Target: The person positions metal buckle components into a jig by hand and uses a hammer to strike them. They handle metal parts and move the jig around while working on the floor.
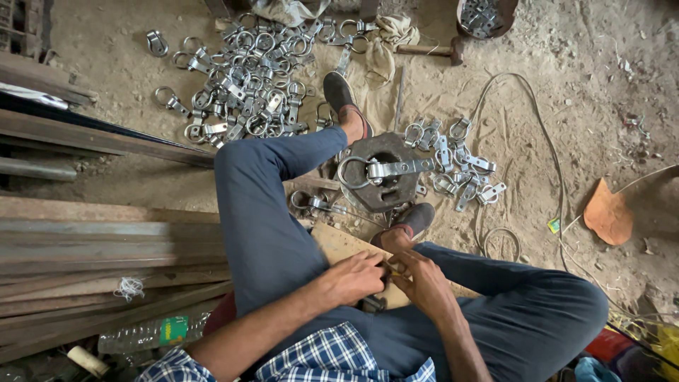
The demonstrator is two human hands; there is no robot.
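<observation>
I sit on the ground with my knees apart, in dark blue trousers. My left hand (pixel 356 277) and my right hand (pixel 423 279) meet between my thighs, fingers pinched together over a small object that I cannot make out, above a wooden board (pixel 338 244). In front of my feet lies a dark octagonal metal block (pixel 385 194) with a shiny ring-and-strap hasp (pixel 382 170) on top.
A large heap of hasps (pixel 244 78) lies far left, a smaller heap (pixel 460 166) right of the block. A hammer (pixel 431 50) and cloth lie beyond. Steel bars (pixel 85 255) stack at left, a plastic bottle (pixel 152 332) near them, a cable (pixel 544 141) loops right.
</observation>
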